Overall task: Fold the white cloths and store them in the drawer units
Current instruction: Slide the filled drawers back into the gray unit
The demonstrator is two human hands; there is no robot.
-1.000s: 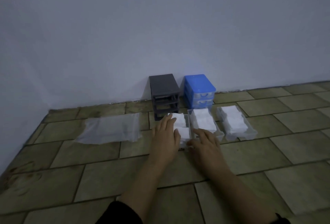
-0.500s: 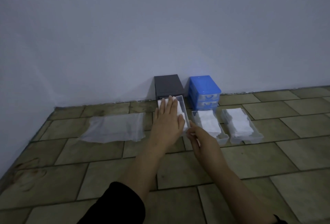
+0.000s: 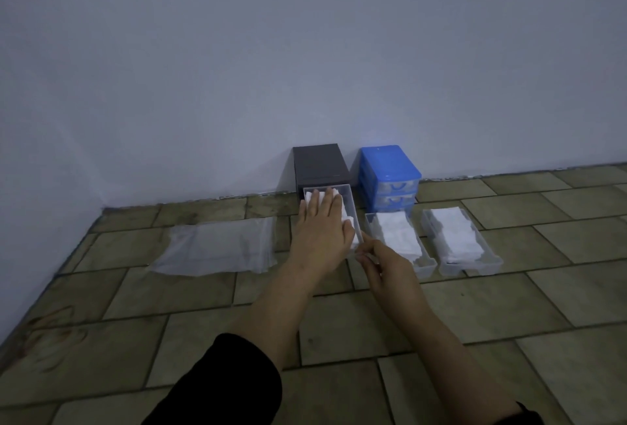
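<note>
At the time of inspection the person knelt or sat on the tiled floor (image 3: 475,316) facing the wall, with a dark drawer unit (image 3: 320,165) at twelve o'clock and a blue drawer unit (image 3: 390,172) just beside it at one o'clock. A clear drawer (image 3: 351,202) loaded with folded white cloths (image 3: 347,217) was partly entered into the dark unit. The left hand (image 3: 322,231) lay flat on the cloths, fingers straight and together, pressing them down. The right hand (image 3: 386,267) pinched the drawer's near front edge between thumb and fingertips. Two more filled drawers, the middle drawer (image 3: 425,265) and the right drawer (image 3: 488,263), sat on the floor at one to two o'clock, near the blue unit. A clear plastic sheet (image 3: 217,243) lay at ten o'clock. In my judgement the step in hand was seating the first drawer; the next move would call for lifting the left hand clear before pushing the drawer fully home, lest the cloths catch on the frame.
</note>
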